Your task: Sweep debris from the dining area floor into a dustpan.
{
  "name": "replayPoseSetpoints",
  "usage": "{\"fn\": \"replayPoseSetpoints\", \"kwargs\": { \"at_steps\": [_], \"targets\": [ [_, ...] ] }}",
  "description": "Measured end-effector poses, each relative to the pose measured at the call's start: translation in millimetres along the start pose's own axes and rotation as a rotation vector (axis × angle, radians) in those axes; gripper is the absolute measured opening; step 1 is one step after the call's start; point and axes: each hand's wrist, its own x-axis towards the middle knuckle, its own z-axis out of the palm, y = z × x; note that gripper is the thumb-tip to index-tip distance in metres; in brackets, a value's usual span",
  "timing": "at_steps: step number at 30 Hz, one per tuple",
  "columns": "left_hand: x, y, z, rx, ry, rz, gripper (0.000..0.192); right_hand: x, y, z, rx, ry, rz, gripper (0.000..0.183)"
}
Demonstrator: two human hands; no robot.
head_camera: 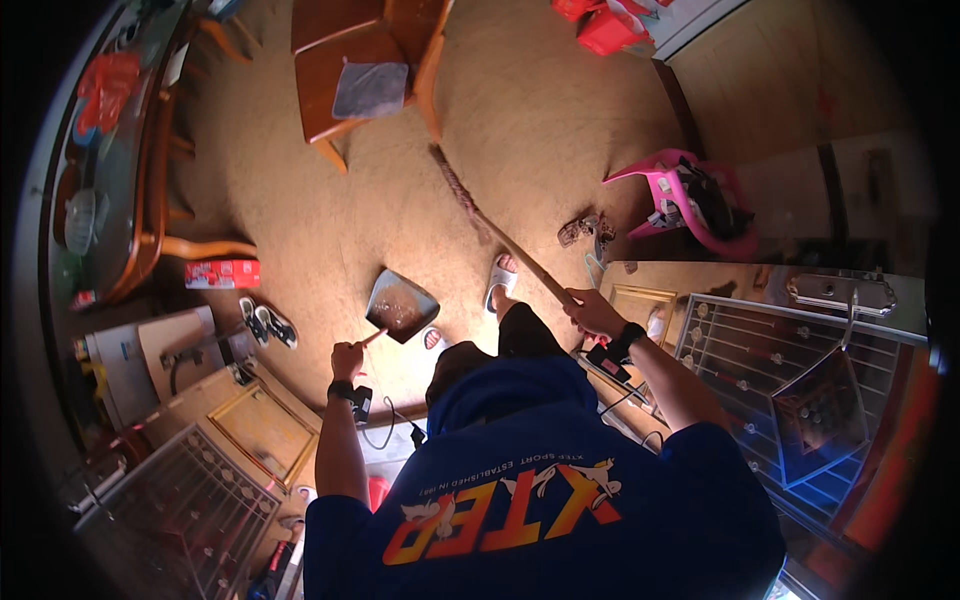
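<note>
My left hand (347,362) grips the handle of a dustpan (427,296), a grey-rimmed pan on the floor or just above it. Loose dirt and pale bits (397,306) lie inside the pan. My right hand (595,311) is closed around the wooden stick of a broom (517,251), which slants away to the upper left. Its dark, bound far end comes close to the leg of a wooden chair (427,97); contact with the floor cannot be made out. My sandalled feet (501,281) are below, between dustpan and broom.
A grey cloth (370,90) lies on the chair seat. At right stand a loaded pink plastic chair (660,176) and some shoes (581,229). To the left are a glass-topped table (154,172), a red box (223,274) and black shoes (266,322). Open door leaves (262,431) flank me.
</note>
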Motion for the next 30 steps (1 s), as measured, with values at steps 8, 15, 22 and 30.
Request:
{"fn": "replayPoseSetpoints", "kwargs": {
  "at_steps": [8, 15, 22, 30],
  "targets": [
    [15, 121, -4, 0.080, -0.124, -0.013, 0.024, 49, 42, -137, 0.373, 0.071, 0.160, 0.010],
    [52, 293, 2, 0.165, -0.086, -0.011, 0.027, 83, 46, -234, 0.684, 0.202, 0.210, 0.011],
    [117, 432, 55, 0.346, -0.176, 0.178, 0.026, 105, 22, -324, 0.821, 0.277, 0.209, 0.011],
    [209, 569, 123, 0.325, -0.240, 0.327, 0.033, 195, -33, -440, 0.622, 0.327, 0.194, 0.018]
  ]
}}
